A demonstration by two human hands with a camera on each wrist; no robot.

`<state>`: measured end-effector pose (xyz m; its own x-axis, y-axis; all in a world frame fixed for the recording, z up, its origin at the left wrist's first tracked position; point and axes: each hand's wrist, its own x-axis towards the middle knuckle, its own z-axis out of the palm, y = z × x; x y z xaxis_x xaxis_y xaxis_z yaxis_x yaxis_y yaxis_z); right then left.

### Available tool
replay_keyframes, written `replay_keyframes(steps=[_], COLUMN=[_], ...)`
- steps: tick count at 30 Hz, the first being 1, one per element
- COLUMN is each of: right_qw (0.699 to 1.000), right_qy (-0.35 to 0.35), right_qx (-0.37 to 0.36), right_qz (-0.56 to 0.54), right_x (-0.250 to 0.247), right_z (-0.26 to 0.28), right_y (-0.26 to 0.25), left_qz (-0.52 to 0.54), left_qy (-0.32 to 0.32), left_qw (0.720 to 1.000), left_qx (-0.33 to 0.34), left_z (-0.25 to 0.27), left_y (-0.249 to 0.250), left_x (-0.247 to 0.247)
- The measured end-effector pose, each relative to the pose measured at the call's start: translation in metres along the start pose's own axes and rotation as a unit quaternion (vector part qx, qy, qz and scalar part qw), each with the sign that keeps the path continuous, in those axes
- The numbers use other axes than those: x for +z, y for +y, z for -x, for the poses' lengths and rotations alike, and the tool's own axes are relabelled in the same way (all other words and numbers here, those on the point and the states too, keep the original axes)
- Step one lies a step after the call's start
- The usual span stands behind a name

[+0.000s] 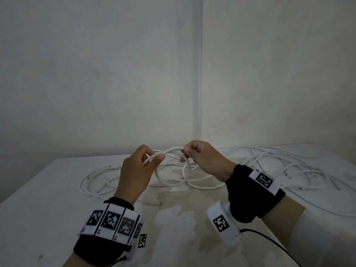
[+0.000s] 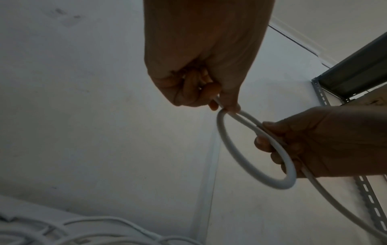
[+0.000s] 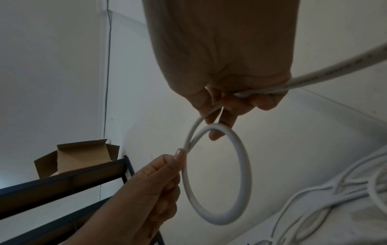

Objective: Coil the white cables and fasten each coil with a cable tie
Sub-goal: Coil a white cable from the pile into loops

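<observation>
the left hand (image 1: 137, 170) and right hand (image 1: 204, 158) are raised above the table (image 1: 48, 209), near its middle, holding one white cable (image 1: 169, 151) between them with a single loop (image 1: 171, 176) hanging below. the left hand's thumb and fingertips are clamped together on the cable at the loop's left crossing; in the left wrist view the end of the cable appears tucked inside the curled fingers (image 2: 194, 86). the right hand pinches the cable at the loop's top right, and in the right wrist view the running length (image 3: 335, 73) passes through its curled fingers and out to the right. both wrists are lifted and turned inward, knuckles up, the hands close but not touching. the step in hand, as judged, is laying the first turn of a coil. to do it well, the left pinch should hold the crossing firm while the right hand feeds slack and lays each new turn to the same size beside the first, letting the cable roll so no twist builds. the remaining loose cables (image 1: 279, 166) lie tangled on the far and right parts of the table; the slack may snag there. no cable tie is discernible in any view.
</observation>
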<state>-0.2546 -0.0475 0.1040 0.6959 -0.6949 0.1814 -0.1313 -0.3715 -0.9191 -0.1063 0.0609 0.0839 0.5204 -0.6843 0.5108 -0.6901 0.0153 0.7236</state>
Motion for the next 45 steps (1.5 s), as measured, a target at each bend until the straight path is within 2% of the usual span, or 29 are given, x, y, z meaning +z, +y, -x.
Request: replay_keyframes(steps=[3, 6, 13, 16, 20, 22, 26, 29, 32, 37, 41, 43, 45], right_qw=[0.999, 0.997, 0.997, 0.996, 0.993, 0.991, 0.985, 0.979, 0.975, 0.975, 0.975, 0.976, 0.978], right_qy=[0.03, 0.029, 0.005, 0.038, 0.078, 0.087, 0.116, 0.133, 0.152, 0.155, 0.148, 0.15, 0.144], right_qx=[-0.017, -0.035, -0.033, -0.035, -0.043, -0.048, -0.054, -0.064, -0.07, -0.066, -0.068, -0.073, -0.08], right_qz=[0.02, 0.058, 0.073, 0.066, 0.072, 0.095, 0.113, 0.138, 0.149, 0.148, 0.148, 0.142, 0.131], right_x=[0.0, 0.0, -0.001, 0.0, 0.004, 0.003, -0.001, -0.001, 0.001, 0.003, 0.008, 0.008, 0.007], right_z=[-0.002, -0.003, -0.003, -0.004, -0.006, -0.006, -0.009, -0.011, -0.013, -0.014, -0.011, -0.009, -0.007], right_y=[-0.001, -0.003, 0.001, 0.006, 0.012, 0.014, 0.019, 0.024, 0.027, 0.028, 0.03, 0.03, 0.028], left_qz=[-0.002, 0.023, 0.048, 0.078, 0.111, 0.135, 0.225, 0.255, 0.308, 0.305, 0.335, 0.308, 0.271], left_qy=[-0.044, -0.083, -0.048, -0.033, -0.072, -0.085, -0.12, -0.172, -0.19, -0.153, -0.162, -0.166, -0.136], left_qw=[0.999, 0.996, 0.998, 0.996, 0.989, 0.982, 0.947, 0.928, 0.909, 0.921, 0.909, 0.922, 0.941], left_qx=[0.004, 0.009, 0.004, -0.024, -0.06, -0.106, -0.195, -0.209, -0.207, -0.191, -0.186, -0.167, -0.147], left_z=[0.003, 0.004, 0.005, 0.006, 0.006, 0.006, 0.004, 0.007, 0.01, 0.015, 0.017, 0.018, 0.018], left_y=[-0.001, 0.004, 0.005, 0.007, 0.009, 0.008, 0.006, 0.003, -0.001, -0.005, 0.0, 0.003, 0.002], left_x=[0.002, 0.004, 0.009, 0.011, 0.011, 0.006, -0.008, -0.014, -0.013, 0.005, 0.019, 0.022, 0.025])
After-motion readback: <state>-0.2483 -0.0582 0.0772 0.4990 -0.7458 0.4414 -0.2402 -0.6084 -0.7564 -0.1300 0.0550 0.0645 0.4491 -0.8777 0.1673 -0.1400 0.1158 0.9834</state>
